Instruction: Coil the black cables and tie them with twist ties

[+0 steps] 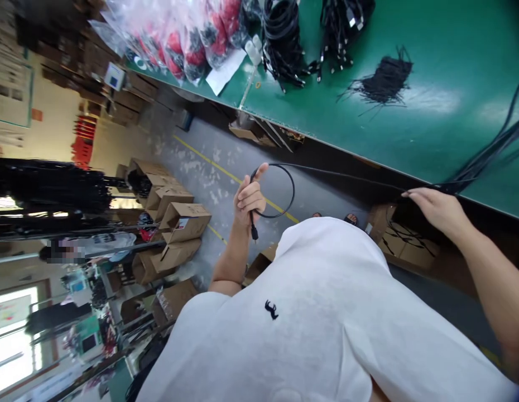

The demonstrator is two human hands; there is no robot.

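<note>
My left hand (250, 200) is closed around a thin black cable (293, 190), its index finger partly stretched out. One round loop of the cable hangs beside that hand, and a plug end (254, 231) sticks out below the fingers. From the loop, the cable runs nearly straight across to my right hand (437, 207), which pinches it between thumb and fingers at the table's edge. Right behind that hand, a bunch of long black cables (489, 151) lies over the edge of the green table (326, 120).
On the table lie a pile of short black ties (387, 81), bundled black cables (284, 42), another bundle (343, 28) and clear bags with red and black items (188, 42). Cardboard boxes (184, 223) stand on the floor to the left. Another person (104, 245) is farther off.
</note>
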